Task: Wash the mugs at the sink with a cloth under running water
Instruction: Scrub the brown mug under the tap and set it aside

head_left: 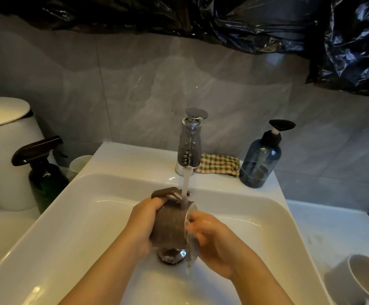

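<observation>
A brown mug (169,223) lies on its side over the white sink (86,216), handle up, mouth turned right. My left hand (142,223) grips its body from the left. My right hand (210,234) has its fingers at the mug's rim and inside the mouth; water runs off below it. Whether it holds a cloth I cannot tell. Water streams from the chrome tap (189,146) onto the mug's rim. A checked cloth (220,165) lies on the sink's back ledge, right of the tap. A white mug (355,280) lies on the counter at the lower right.
A blue pump bottle (260,159) stands on the ledge right of the cloth. A dark spray bottle (44,170) and a small white cup (80,164) stand left of the sink, beside a white lidded bin (5,150). The drain (171,256) sits under the mug.
</observation>
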{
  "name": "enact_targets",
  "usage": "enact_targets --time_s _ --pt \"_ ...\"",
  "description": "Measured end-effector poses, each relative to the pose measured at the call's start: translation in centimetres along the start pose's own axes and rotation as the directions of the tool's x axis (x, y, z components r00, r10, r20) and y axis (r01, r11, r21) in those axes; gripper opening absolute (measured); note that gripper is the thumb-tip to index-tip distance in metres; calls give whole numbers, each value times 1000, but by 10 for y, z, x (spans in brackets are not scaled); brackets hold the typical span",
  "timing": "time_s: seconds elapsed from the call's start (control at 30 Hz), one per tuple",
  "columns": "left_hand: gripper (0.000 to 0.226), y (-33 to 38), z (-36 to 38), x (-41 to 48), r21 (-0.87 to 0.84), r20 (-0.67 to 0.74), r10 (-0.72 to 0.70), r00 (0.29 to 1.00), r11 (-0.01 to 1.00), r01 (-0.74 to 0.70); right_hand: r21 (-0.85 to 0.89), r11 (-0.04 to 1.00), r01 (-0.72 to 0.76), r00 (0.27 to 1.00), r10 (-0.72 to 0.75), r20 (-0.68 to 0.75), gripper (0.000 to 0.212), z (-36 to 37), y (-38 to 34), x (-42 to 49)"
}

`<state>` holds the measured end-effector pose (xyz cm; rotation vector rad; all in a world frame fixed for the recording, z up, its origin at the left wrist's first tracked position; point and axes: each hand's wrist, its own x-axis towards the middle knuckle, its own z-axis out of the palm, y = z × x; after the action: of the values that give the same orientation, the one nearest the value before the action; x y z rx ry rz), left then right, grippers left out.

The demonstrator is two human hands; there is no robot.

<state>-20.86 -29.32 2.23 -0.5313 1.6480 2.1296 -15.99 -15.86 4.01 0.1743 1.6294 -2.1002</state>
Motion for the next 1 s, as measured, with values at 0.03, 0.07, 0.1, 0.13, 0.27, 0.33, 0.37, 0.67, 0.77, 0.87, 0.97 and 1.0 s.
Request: enact_targets --time_s 0.03,0.07,0.1,0.13,0.27,0.33,0.37,0.67,0.77,0.87,0.97,1.0 --pt "21 0 1 -1 21 8 27 1000 999 -27 13 1000 -3 999 2 41 65 -1 0 1" --pt "19 -1 2 -2 40 20 55 998 998 -56 -47 999 -2 997 6 72 61 0 0 0" --pt "19 -2 4 -3 56 27 76 997 995 -77 -173 985 15 997 -1 79 52 3 3 1" --pt "19 -3 5 -3 51 32 77 997 996 -79 -325 944 47 998 -29 60 45 8 3 0" --pt "23 0 5 -4 -33 66 -33 997 999 36 -800 577 168 934 -353 -59 59 10 10 3" --pt "24 1 1 -2 -50 86 -18 996 999 22 -921 293 258 880 -464 99 46 6 13 3" --pt "25 1 0 -2 -50 92 -3 996 999 7 -920 283 270 892 -433 129 40 6 14 3" --pt "17 -6 4 -4 114 -9 238 971 965 -235 316 947 60 996 -80 50 49 11 6 10" --pt "14 -4 3 -5 105 -8 232 973 967 -230 -23 993 113 992 -112 56 41 12 8 6" --pt "17 -2 1 -7 25 32 31 999 999 -32 -625 760 178 984 -150 98 21 13 16 1" --pt "20 -2 0 -7 2 73 -52 996 999 52 -846 497 194 964 -257 70 30 6 27 8" --pt "20 -2 0 -7 9 67 -40 997 999 39 -847 497 190 965 -255 66 29 6 28 9"
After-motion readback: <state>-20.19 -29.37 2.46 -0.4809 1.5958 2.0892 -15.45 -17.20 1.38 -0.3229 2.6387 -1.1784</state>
